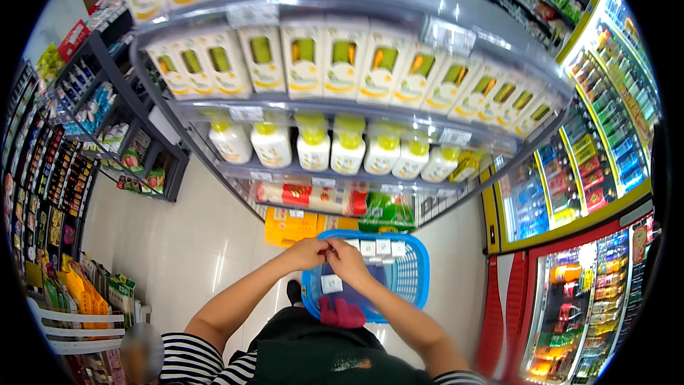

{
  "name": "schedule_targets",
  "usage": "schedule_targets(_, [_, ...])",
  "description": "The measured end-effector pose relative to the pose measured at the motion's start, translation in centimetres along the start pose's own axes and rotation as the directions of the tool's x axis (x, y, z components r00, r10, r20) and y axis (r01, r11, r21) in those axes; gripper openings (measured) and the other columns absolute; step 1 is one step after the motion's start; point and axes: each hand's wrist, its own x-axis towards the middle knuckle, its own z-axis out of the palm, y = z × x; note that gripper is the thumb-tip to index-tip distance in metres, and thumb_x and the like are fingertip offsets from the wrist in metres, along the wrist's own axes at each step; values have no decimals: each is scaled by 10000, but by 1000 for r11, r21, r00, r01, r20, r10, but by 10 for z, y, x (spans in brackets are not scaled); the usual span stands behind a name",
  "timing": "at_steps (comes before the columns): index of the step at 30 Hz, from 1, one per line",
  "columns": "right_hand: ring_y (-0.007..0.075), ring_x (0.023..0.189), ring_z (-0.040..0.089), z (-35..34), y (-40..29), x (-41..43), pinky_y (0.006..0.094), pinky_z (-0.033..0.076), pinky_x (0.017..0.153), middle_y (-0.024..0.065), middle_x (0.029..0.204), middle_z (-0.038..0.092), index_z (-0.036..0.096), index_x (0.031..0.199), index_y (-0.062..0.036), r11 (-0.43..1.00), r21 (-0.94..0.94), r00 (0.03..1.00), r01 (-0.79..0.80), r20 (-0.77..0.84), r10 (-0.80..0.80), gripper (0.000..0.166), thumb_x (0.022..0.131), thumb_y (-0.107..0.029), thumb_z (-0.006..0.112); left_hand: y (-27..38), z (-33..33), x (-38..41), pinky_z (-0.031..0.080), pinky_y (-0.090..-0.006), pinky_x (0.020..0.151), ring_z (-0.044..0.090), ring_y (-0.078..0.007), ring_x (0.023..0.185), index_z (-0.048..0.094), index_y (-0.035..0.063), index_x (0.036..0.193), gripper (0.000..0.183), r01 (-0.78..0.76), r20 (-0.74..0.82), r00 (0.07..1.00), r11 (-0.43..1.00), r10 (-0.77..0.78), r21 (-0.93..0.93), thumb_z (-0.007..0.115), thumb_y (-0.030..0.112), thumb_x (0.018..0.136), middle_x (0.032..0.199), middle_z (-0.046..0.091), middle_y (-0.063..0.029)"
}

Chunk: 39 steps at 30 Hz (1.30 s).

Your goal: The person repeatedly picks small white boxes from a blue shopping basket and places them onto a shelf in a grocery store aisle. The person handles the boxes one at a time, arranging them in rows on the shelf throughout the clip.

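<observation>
My left hand (307, 254) and my right hand (346, 261) meet at the fingertips over the far left part of a blue plastic basket (422, 272). Whether something small is between the fingers cannot be told. Inside the basket, several small white boxes (383, 247) stand in rows at the far side, to the right of my right hand. Another white box (331, 283) lies nearer to me, below my hands. A crumpled pink cloth or glove (342, 313) hangs at the basket's near rim.
Ahead stands a grey metal shelf unit (342, 104) with boxed products (304, 59) above white pump bottles (312, 152). Yellow cartons (288, 227) are at its foot. Lit drink coolers (577, 299) line the right side. Dark goods racks (160, 171) and a white wire rack (80, 331) stand left.
</observation>
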Motion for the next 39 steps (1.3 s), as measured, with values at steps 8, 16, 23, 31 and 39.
schedule_targets(8, [237,791,655,-136,-254,91,328,529,718,138,969,659,633,1118,-8,796,-40,769,604,-236,-595,263,867,-89,642,118,-251,-97,513,-284,733,630,-126,880,633,25,1179,273,-427,-713,672,892,200,-152,597,51,910,1001,664,-48])
schedule_targets(16, [200,729,641,-171,-411,219,347,511,701,85,894,654,689,1121,-54,731,-59,645,680,-425,-635,372,815,-265,707,187,-411,-151,540,-245,646,629,-120,713,402,28,1444,536,-424,-903,391,906,180,-2,554,90,934,952,602,-60])
schedule_targets(23, [215,839,691,-171,-441,249,348,518,770,89,910,731,751,1045,-140,878,-68,803,474,-377,-462,291,797,-288,713,189,-436,-147,573,-282,556,684,-175,688,415,-16,1412,518,-343,-850,516,935,105,-93,556,86,924,899,610,-104])
schedule_targets(31, [162,727,674,-188,-443,202,291,513,686,61,819,726,760,946,-82,780,-110,603,616,-572,-556,200,830,-239,718,193,-429,-145,517,-238,677,647,-117,779,587,19,1140,213,-467,-892,316,872,322,149,582,71,933,908,592,-37])
schedule_targets(39, [160,696,669,-191,-385,82,272,507,645,89,882,718,728,928,-33,671,-131,556,730,-457,-694,157,844,-163,702,207,-330,-169,502,-210,726,602,-52,784,582,8,1026,134,-416,-825,372,871,426,262,641,77,927,997,600,0])
